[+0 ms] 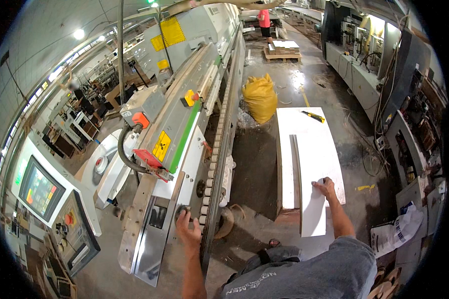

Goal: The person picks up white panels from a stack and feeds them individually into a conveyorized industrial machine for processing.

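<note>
A: Head view. State of your right hand point(325, 189)?
B: Your right fingers are bent over the upper face of a white panel point(313, 217). Whether they pinch it, cannot tell; its underside is hidden.
A: Panel's position?
B: Beneath those fingers, lengthwise on a stack of white boards point(327, 144). Its near end juts past the stack toward you.
A: Beyond the right fingers?
B: A yellow-and-black knife point(314, 117), lying on the stack. Farther off and to their left, a yellow sack point(260, 99) on the floor.
A: Your left hand point(188, 228)?
B: Fingers loosely bent, slightly spread; tips at a dark round part point(181, 211) of the machine. Contact: cannot tell. Just right of these fingers runs a row of pale rollers point(212, 169); well to their left, a lit screen point(41, 188).
</note>
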Demonstrator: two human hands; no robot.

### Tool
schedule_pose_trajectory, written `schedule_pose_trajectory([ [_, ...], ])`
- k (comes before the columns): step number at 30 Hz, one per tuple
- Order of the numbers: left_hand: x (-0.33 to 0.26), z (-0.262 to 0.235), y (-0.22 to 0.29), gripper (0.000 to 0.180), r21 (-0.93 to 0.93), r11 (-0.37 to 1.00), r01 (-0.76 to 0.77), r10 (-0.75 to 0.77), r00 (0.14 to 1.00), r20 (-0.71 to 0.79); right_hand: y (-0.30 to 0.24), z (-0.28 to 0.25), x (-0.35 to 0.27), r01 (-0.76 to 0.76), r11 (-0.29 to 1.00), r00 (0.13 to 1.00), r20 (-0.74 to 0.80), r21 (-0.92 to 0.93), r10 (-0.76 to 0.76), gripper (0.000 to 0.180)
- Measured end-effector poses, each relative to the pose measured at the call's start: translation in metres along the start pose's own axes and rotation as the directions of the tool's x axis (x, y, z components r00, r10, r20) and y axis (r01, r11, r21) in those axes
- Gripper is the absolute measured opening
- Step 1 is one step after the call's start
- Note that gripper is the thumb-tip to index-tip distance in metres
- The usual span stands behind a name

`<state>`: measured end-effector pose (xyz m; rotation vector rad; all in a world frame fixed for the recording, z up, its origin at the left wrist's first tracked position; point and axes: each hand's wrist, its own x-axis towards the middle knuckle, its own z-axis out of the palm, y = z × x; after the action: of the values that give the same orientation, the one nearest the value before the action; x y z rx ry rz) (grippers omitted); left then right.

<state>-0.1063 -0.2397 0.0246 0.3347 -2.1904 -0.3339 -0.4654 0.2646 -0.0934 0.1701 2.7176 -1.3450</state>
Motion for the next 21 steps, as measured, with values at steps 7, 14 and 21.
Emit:
schedule_pose_trajectory([
  [7, -0.042, 0.007, -0.005, 0.041, -0.008, 0.998, 0.059, -0.059, 0.998, -0.009, -0.015, -0.032, -0.011, -0.098, 0.974, 0.992, 0.099, 0.203, 0.079, 0.051],
  [14, -0.004, -0.052, 0.071, 0.033, -0.005, 0.932, 0.362, -0.362, 0.932, 0.023, -0.012, -0.065, -0.03, -0.084, 0.945, 0.996, 0.04, 0.317, 0.075, 0.043],
  [21, -0.001, -0.041, 0.061, 0.04, -0.191, 0.905, 0.381, -0.385, 0.923, 0.021, 0.053, -0.07, 0.04, 0.119, 0.866, 0.98, 0.084, 0.485, -0.182, 0.03],
])
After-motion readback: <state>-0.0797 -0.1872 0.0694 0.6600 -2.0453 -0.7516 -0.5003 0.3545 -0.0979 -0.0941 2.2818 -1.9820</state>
